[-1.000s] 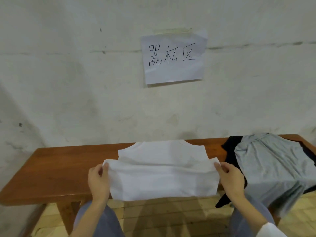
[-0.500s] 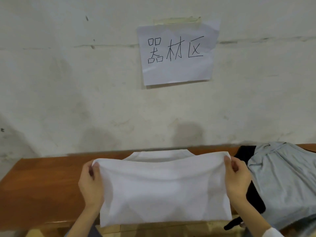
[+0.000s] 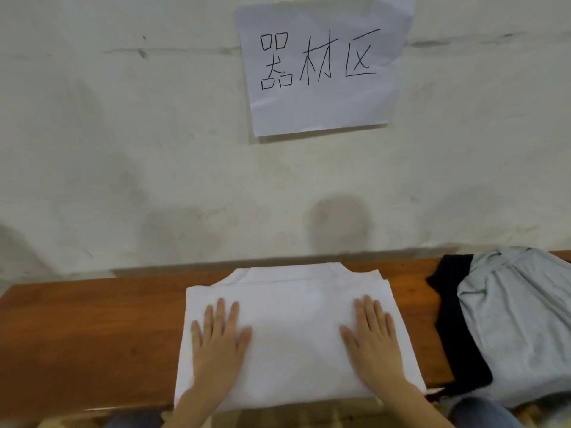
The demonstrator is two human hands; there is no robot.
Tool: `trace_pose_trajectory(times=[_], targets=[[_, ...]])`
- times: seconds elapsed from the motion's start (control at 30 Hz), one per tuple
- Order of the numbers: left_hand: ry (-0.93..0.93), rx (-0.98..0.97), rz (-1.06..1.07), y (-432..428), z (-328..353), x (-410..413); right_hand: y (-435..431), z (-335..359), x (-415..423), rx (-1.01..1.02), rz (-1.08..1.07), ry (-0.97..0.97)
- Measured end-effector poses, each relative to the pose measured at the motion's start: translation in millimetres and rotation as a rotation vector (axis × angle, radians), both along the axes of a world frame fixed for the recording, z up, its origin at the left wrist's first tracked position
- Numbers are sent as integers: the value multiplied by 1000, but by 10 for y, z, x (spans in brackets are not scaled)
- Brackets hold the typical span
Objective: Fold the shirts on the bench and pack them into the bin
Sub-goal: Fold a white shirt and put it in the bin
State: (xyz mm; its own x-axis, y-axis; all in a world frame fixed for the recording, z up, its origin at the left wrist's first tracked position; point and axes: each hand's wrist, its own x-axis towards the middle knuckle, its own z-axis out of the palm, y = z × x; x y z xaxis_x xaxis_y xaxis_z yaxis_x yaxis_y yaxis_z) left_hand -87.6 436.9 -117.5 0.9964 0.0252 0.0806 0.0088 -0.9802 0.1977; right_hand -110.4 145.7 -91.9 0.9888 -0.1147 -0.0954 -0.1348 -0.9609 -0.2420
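A white shirt [image 3: 295,319] lies folded in half on the wooden bench [image 3: 86,329], its collar end toward the wall and its near edge hanging slightly over the bench front. My left hand [image 3: 217,338] rests flat on the shirt's left side, fingers spread. My right hand [image 3: 372,338] rests flat on its right side, fingers spread too. Neither hand grips the cloth. At the bench's right end a grey shirt [image 3: 519,329] lies crumpled on top of a black shirt [image 3: 454,329]. No bin is in view.
A rough white wall [image 3: 123,149] rises directly behind the bench. A paper sign [image 3: 321,63] with handwritten characters is taped to it above the white shirt. My knees and a tiled floor show below the bench's front edge.
My hands carried the shirt's lower half up and over toward the collar, let go of its corners and now press flat on the folded shirt. The camera moved closer to the bench.
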Motion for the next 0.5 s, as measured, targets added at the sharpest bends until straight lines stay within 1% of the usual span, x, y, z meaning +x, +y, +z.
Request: trace_pose_trajectory(times=[0.07, 0.13, 0.3, 0.4, 0.5], targets=[[-5, 61, -4, 49, 0, 12, -43, -61, -37, -44, -6, 10], [24, 80, -11, 95, 33, 51, -54, -48, -40, -57, -8, 28], [87, 47, -84, 50, 169, -14, -45, 130, -30, -29, 38, 133], [106, 28, -217, -6, 277, -278, 13, 291, -252, -31, 141, 98], [128, 41, -369, 63, 267, -611, 10, 317, -624, -4, 256, 7]])
